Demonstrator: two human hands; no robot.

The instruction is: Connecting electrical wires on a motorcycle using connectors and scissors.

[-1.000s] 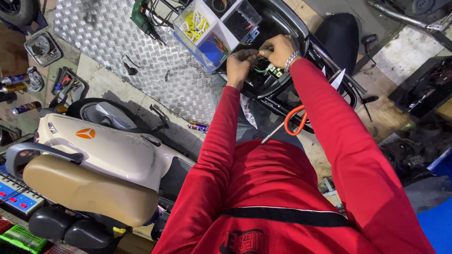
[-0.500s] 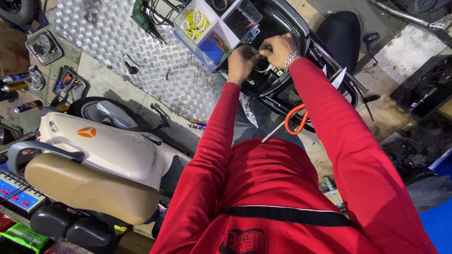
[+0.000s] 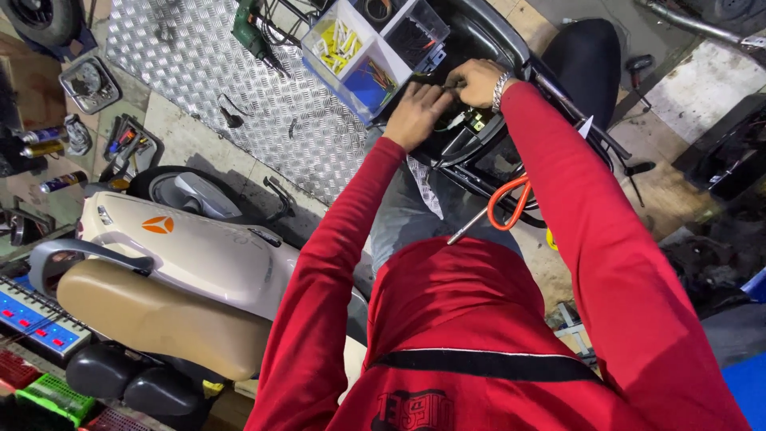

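2 hands work close together at the black scooter housing (image 3: 479,156), straight ahead of the person. Left hand (image 3: 419,112) has its fingers curled down onto the small wiring (image 3: 459,121) inside the opening. Right hand (image 3: 477,81) is clenched on the same wiring from the far side, just beside the left. A compartment box (image 3: 363,52) sits immediately left of both hands.

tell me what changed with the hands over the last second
Very little. The left hand and right hand stay close together on the small wiring part inside the black scooter body; only the view shifted slightly. Whether either grip changed cannot be told. The clear plastic compartment box, orange-handled tool and white scooter with tan seat lie as before.
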